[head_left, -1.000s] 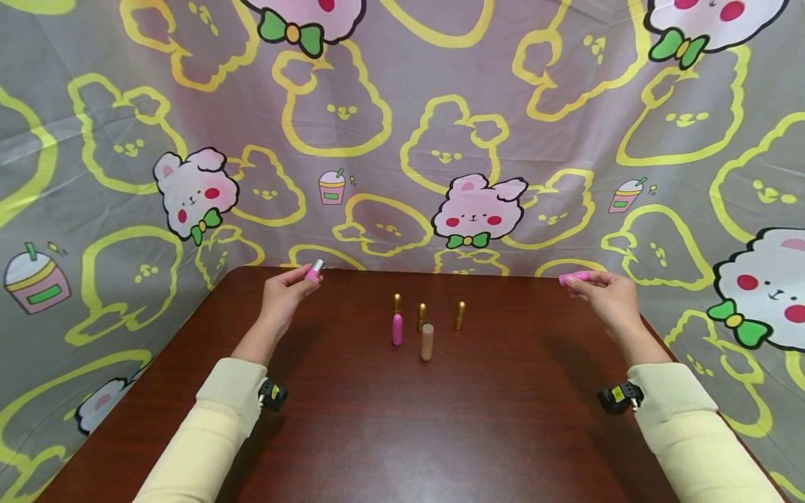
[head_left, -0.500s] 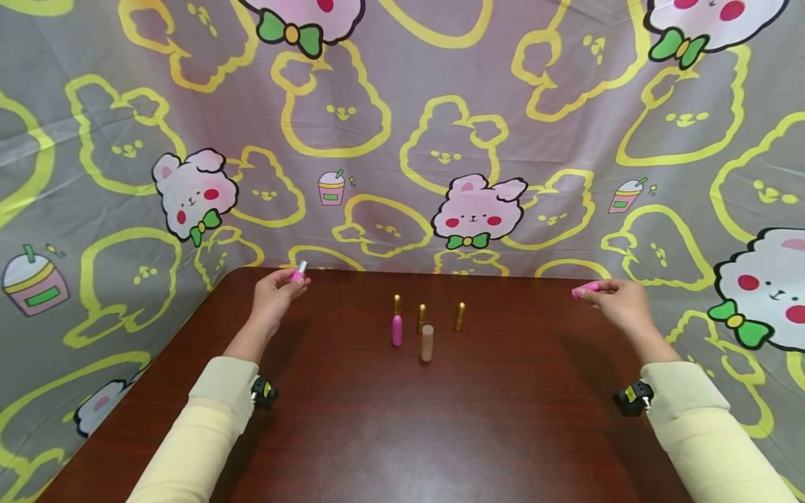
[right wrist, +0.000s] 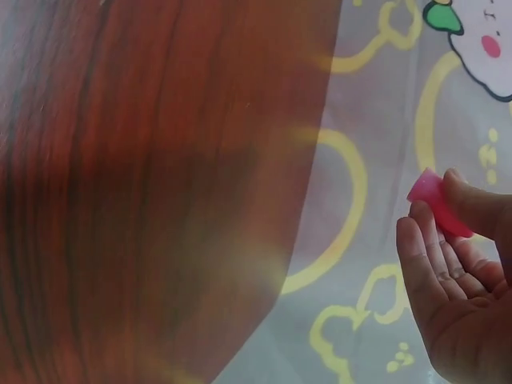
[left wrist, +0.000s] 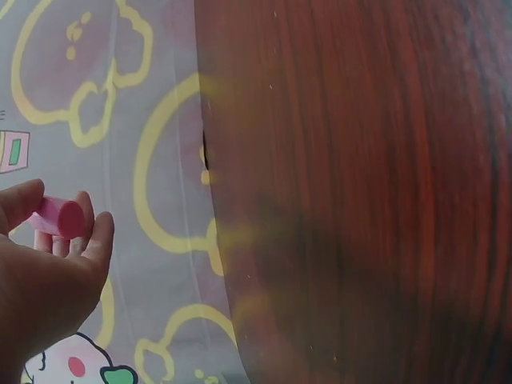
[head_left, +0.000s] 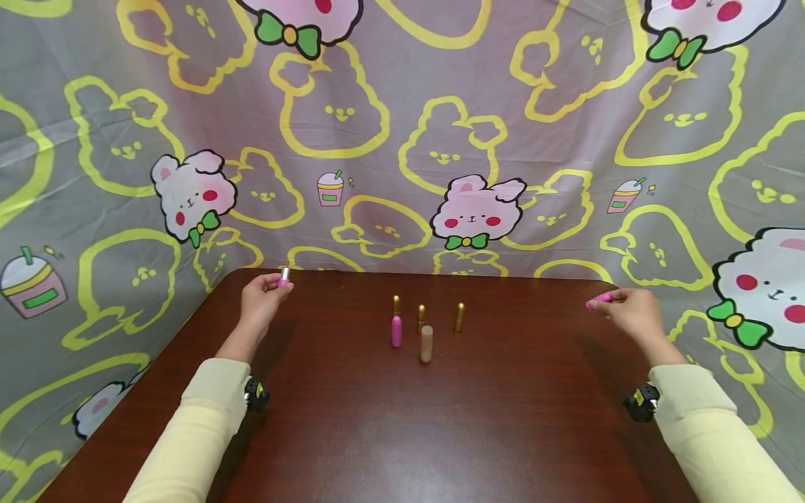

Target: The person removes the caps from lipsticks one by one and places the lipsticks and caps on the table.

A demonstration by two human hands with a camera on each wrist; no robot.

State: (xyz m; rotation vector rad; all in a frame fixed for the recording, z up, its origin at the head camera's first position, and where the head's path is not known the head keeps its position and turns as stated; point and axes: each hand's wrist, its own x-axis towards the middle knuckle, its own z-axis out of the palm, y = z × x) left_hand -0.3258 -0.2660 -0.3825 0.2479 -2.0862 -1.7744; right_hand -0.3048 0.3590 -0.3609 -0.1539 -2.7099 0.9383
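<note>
left grip (head_left: pixel 261 299) pinches pink-and-silver tube (head_left: pixel 285 276) — lower end finger-hidden | right grip (head_left: pixel 635 311) pinches pink piece (head_left: pixel 599 301) — partly covered | surface (head_left: pixel 352 412): tan cylinder (head_left: pixel 426 344) overlaps gold tube (head_left: pixel 421 315)

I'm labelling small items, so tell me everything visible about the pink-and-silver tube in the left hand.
The tube is a short cylinder: a smooth pink body, plastic by its look, with a shiny silver section pointing up. The left wrist view shows its pink end as flat and round. The left hand pinches the pink part, apparently above the table, near its far left corner.
</note>
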